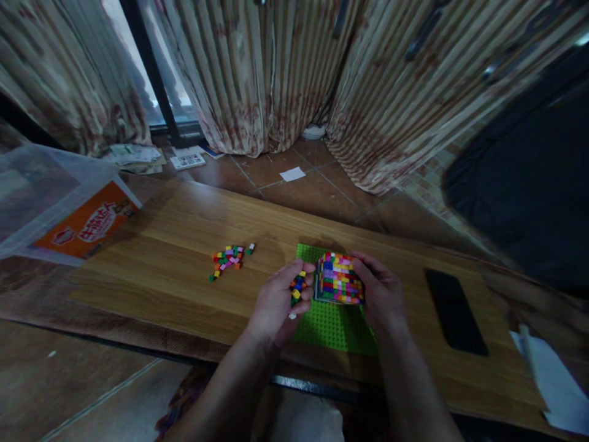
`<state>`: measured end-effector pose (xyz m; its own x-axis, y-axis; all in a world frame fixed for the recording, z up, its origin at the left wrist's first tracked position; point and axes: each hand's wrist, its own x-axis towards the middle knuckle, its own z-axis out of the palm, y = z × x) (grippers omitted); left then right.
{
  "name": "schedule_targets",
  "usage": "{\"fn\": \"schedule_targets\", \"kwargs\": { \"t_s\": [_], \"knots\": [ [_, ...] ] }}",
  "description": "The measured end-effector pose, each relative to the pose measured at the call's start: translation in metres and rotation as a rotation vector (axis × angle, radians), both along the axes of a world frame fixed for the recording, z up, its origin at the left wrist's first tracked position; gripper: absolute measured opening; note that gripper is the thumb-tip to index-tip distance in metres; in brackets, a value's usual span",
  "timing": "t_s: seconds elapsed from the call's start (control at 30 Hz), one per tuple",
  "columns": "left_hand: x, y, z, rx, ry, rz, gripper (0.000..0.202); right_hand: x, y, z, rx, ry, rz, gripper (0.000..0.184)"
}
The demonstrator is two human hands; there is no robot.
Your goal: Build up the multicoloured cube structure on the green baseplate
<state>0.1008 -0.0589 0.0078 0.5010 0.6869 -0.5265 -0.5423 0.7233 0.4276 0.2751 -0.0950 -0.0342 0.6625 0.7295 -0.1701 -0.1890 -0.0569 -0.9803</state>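
Note:
A green studded baseplate [329,322] lies on the wooden table [175,270]. On it stands a block built of many small coloured bricks [339,278]. My right hand [380,291] is wrapped round the block's right side, fingers curled over its top edge. My left hand [278,301] sits at the block's left side, its fingers closed on a small cluster of loose coloured bricks [298,286], with the thumb near the block. A little pile of several loose coloured bricks [227,258] lies on the table to the left of my hands.
A black phone [455,313] lies flat to the right of the baseplate. A clear plastic bag with an orange label [87,224] rests at the table's left end. White paper [552,380] sits at the right edge. Curtains [257,73] and a tiled floor [294,178] are beyond.

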Motion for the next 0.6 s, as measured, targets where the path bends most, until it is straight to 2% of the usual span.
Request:
{"fn": "schedule_targets", "kwargs": {
  "t_s": [0.27, 0.4, 0.5, 0.6],
  "knots": [
    [0.002, 0.001, 0.001, -0.038, -0.016, 0.011, 0.017, 0.002, 0.000, -0.003, 0.010, -0.091, 0.041, 0.035],
    [0.001, 0.002, 0.004, -0.108, -0.080, 0.028, 0.024, 0.004, -0.001, -0.002, 0.003, 0.001, 0.047, 0.035],
    [-0.001, 0.004, 0.007, -0.173, -0.175, 0.045, 0.026, 0.009, -0.001, 0.002, 0.063, 0.058, -0.032, 0.033],
    [-0.003, 0.005, 0.010, -0.215, -0.262, 0.090, 0.027, 0.008, -0.003, 0.011, 0.169, -0.079, -0.202, 0.023]
  ]
}}
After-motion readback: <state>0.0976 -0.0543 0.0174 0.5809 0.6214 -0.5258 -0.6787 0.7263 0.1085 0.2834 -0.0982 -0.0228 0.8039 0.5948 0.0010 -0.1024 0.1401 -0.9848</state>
